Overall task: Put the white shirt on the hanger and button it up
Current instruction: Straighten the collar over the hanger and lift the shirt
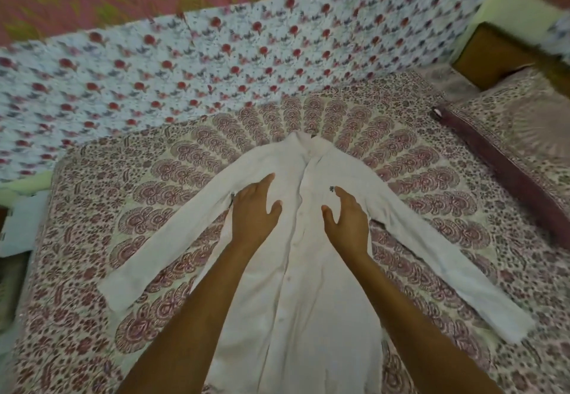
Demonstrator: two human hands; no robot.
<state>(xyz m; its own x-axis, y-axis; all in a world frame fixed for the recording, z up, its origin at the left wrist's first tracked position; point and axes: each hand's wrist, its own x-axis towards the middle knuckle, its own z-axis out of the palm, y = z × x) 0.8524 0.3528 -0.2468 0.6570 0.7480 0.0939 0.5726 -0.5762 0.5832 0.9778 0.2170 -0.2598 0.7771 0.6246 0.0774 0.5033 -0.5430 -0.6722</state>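
1. L hand (254, 208): fingers (265, 182) lying straight & close together, thumb spreading out; palm pressing flat on shirt chest, gripping nothing.
2. R hand (350, 219): fingers (342, 194) also lying straight, thumb out, gripping nothing; resting flat on other side of centre front, fingertips just beside small dark chest logo (331, 189).
3. White long-sleeved cloth shirt (296, 301): lying front-up, flat on bed; collar (303, 140) pointing away from person, both sleeves spreading diagonally outward. Front edges meeting down centre; buttons done up or not, can't tell.
4. Cream bedsheet w/ maroon fan-pattern print (416, 184): lying under shirt.
5. Pale cloth w/ red flower print (216, 63): running along far side of bed.
6. Long dark-maroon strip (505, 171): lying at right, well apart from shirt.
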